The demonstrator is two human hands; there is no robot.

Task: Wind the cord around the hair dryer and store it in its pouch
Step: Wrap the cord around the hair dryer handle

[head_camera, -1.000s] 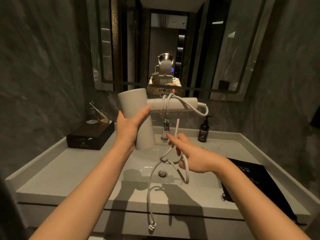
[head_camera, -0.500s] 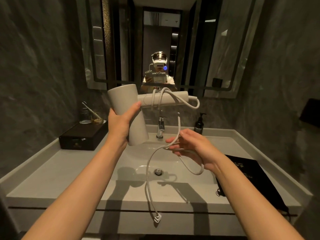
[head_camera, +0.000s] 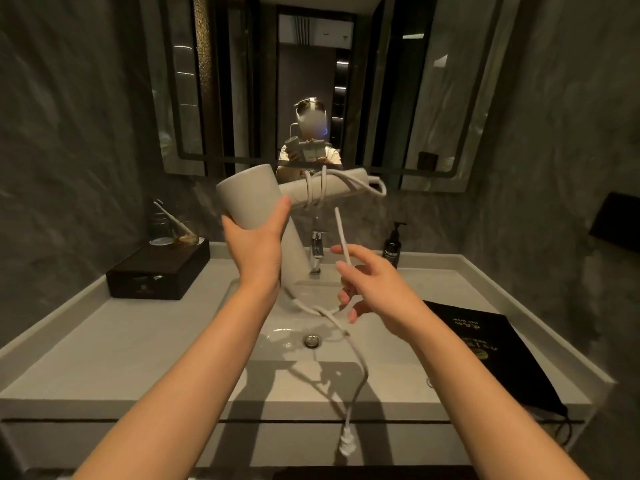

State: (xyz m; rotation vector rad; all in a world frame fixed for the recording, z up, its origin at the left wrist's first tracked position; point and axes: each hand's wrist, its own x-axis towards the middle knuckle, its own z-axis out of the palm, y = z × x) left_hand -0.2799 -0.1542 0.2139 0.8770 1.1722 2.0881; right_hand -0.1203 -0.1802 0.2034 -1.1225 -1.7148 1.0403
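The left hand grips the hair dryer by its barrel and holds it up over the sink, handle pointing right. A few turns of cord already sit round the handle. The right hand pinches a stretch of the cord between loosely curled fingers, and the rest hangs down past the front of the counter with the plug dangling at its end.

The dryer looks rigid, smooth and fairly light, so a firm one-hand hold on the barrel should do. The cord is soft and springy; it probably loosens unless kept taut, and the swinging plug may knock the counter edge. Holding the cord close to the handle gives better control. The black pouch lies flat on the counter to the right; it looks limp and will likely need both hands to open.
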